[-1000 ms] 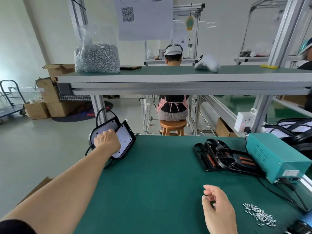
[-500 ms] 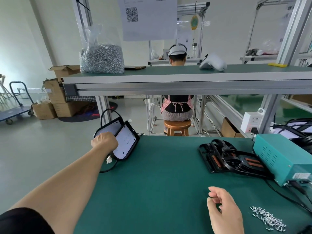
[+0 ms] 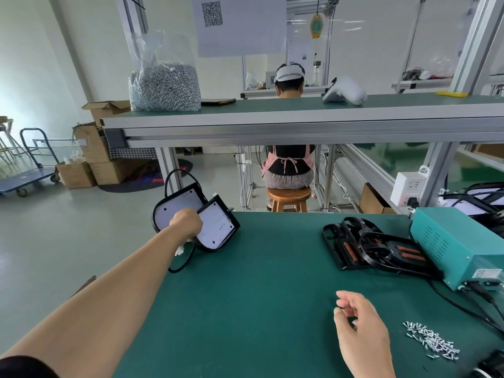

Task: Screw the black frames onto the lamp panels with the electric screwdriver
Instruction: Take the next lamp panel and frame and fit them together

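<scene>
Bench: green-matted workbench (image 3: 245,309)
Frames: black plastic frames (image 3: 368,246), stacked at its far right
Panels: two white, black-rimmed lamp panels (image 3: 216,227), at its far-left corner
Left hand (image 3: 186,222): grasping the panels
Right hand (image 3: 360,332): relaxed, empty, near-right
Risk: trailing black cable (image 3: 178,269) may snag the bench edge

matt green mat (image 3: 245,296), stool (image 3: 289,193) — wood

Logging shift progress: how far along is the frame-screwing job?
Done: no finished unit is evident. In hand: the left hand grips two lamp panels at the far-left corner of the table. Left: black frames lie stacked untouched, screws lie loose beside the empty right hand.
</scene>
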